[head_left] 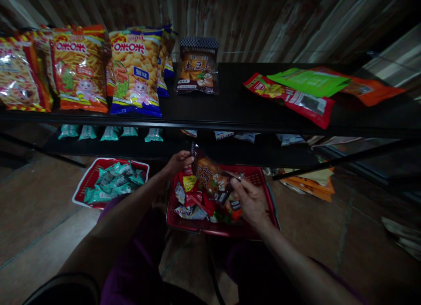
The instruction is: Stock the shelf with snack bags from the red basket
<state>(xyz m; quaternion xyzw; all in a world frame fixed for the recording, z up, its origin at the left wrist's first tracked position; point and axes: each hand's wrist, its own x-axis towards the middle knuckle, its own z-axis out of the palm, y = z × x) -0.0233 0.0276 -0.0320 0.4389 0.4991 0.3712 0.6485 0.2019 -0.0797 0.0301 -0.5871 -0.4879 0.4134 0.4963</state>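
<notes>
Between my two hands a brown bag of potato chips [210, 175] is held at a tilt over a red basket [213, 229]. My left hand [180, 161] is closed on the bag's upper left end. The lower right end is pinched by my right hand [251, 199], thumb on top. Beneath the bag, the basket holds several mixed snack packets, among them a red and yellow packet [189, 182] and a blue-and-white striped one [190, 213]. A similar brown chip bag [197, 67] stands upright on the black shelf [210, 109] above.
Orange and blue snack bags, such as an orange bag [80, 70] and a blue-edged bag [135, 72], stand on the shelf's left. Red, green [309, 80] and orange packets lie at its right. A smaller white-rimmed basket [77, 188] holds teal packets. Orange packaging [309, 186] lies on the floor.
</notes>
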